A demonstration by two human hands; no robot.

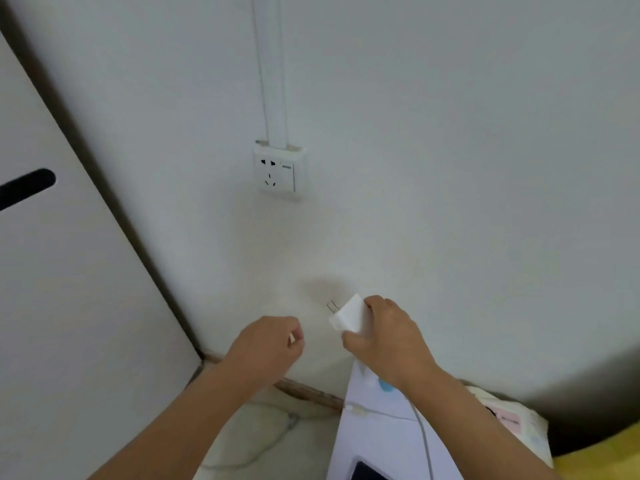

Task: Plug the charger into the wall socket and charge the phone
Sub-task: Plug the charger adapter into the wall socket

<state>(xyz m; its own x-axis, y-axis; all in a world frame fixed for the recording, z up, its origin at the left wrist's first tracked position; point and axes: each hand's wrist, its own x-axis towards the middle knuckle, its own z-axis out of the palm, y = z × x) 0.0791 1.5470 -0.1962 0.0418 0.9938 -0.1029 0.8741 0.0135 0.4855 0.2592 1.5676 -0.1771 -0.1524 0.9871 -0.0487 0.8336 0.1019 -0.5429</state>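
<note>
My right hand (384, 336) holds a white charger block (348, 317) with its two metal prongs (331, 305) pointing up and left toward the wall. The white wall socket (278, 171) sits well above the charger, with nothing plugged into it. A white cable (424, 434) trails down from under my right wrist. My left hand (268, 344) hovers to the left of the charger, fingers loosely curled, with something small and white at its fingertips. A dark phone corner (369, 472) shows at the bottom edge on a white surface.
A white cabinet door (69, 289) with a dark slot handle (26, 188) stands at the left. A white cable duct (275, 71) runs up from the socket. The white tabletop (381, 434) juts out below, with a tissue pack (509, 420) beside it. A grey cable (273, 438) lies on the floor.
</note>
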